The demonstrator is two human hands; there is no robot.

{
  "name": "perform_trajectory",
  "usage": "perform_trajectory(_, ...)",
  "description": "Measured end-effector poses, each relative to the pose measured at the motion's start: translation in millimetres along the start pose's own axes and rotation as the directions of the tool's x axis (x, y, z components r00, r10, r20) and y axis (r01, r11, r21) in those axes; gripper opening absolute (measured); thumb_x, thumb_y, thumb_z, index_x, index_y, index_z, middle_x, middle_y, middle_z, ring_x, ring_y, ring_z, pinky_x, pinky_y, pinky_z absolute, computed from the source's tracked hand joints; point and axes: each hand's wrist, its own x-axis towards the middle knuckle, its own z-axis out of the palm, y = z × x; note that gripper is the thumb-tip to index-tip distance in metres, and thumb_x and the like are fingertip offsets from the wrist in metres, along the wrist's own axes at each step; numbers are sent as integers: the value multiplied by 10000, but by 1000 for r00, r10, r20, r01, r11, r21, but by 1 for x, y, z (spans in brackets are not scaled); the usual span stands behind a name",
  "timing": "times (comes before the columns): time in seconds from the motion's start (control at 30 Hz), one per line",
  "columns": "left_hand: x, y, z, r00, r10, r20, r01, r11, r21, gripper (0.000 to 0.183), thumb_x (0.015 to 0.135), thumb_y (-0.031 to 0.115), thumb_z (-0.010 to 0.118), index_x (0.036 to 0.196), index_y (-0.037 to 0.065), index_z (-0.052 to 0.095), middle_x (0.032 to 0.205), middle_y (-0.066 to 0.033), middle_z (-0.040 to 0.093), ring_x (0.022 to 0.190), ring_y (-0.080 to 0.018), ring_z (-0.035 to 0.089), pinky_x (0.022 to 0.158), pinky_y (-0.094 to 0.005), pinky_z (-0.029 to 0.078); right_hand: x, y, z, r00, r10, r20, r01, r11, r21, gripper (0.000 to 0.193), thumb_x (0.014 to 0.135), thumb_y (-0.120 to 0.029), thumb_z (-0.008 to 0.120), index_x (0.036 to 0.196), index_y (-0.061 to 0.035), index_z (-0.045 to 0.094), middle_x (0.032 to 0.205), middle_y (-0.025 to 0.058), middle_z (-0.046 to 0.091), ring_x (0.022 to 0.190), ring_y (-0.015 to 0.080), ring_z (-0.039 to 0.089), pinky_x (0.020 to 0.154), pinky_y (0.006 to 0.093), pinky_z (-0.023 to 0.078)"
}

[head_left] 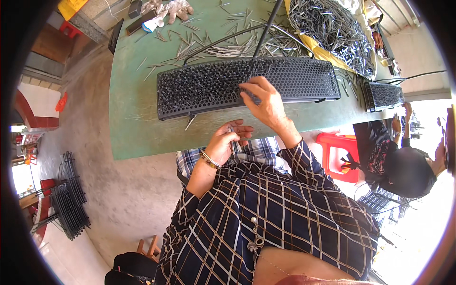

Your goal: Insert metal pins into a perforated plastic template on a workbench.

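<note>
A long black panel [299, 80] full of round holes lies across the green table in front of me. Thin dark pins crowd the holes of its left and middle part, while many holes on the right show bare. My left hand [227, 140], below the panel's front edge, is closed around a few thin metal pins [232, 129]. Over the middle of the panel is my right hand [267, 107], thumb and forefinger drawn close at the holes; what they pinch, if anything, is too small to make out. A pin-like metal piece [190, 122] juts from under the front edge.
Loose metal pins [228, 50] are scattered on the table [137, 123] behind the panel. A heap of pins [332, 35] rests on yellow sheeting at the far right. Work gloves [173, 10] lie far left. A co-worker [403, 171] sits right, by a second perforated panel [385, 96] and red stool [338, 156].
</note>
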Motion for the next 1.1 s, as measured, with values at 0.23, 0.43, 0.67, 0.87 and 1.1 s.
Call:
perform_trajectory(0.23,-1,2,4,999,-33,-8,33,999,1,456,746,-56,416,1200,-71,388,1089,-234,585,924,-251,603,777,-352,500,-3,10,13,980,-189,68,194,979,-66,163,774,-98,651,934,-71,665,895,54,586,781,235,572,686,346,445)
perform_trajectory(0.43,0,-1,-1,1000,-19,-3,19,1000,-7,462,749,-52,417,1210,-72,379,1098,-244,581,944,-262,601,784,-354,499,-5,5,13,979,-183,86,190,979,-78,158,774,-102,657,927,-66,669,872,56,578,757,238,569,694,342,442)
perform_trajectory(0.67,-2,8,8,997,12,78,-12,1000,2,519,743,-48,401,1258,-59,346,1134,-259,560,972,-285,599,795,-366,502,-16,-3,-14,977,109,183,-148,966,214,189,786,-156,673,919,-22,676,894,110,601,763,262,604,656,348,484)
perform_trajectory(0.87,1,5,11,988,-42,149,36,999,41,623,710,-45,396,1326,-1,317,1142,-174,541,954,-292,609,754,-363,525,-43,-12,-20,877,98,471,-337,824,456,194,768,-188,708,858,-17,704,895,136,641,806,251,621,685,318,493)
perform_trajectory(1.1,9,3,26,986,-64,152,45,991,124,599,737,-10,435,1329,10,344,1132,-137,544,917,-237,620,736,-338,532,-57,-1,-23,662,323,676,-742,409,531,163,836,-100,655,910,45,657,899,79,642,759,118,590,659,248,479)
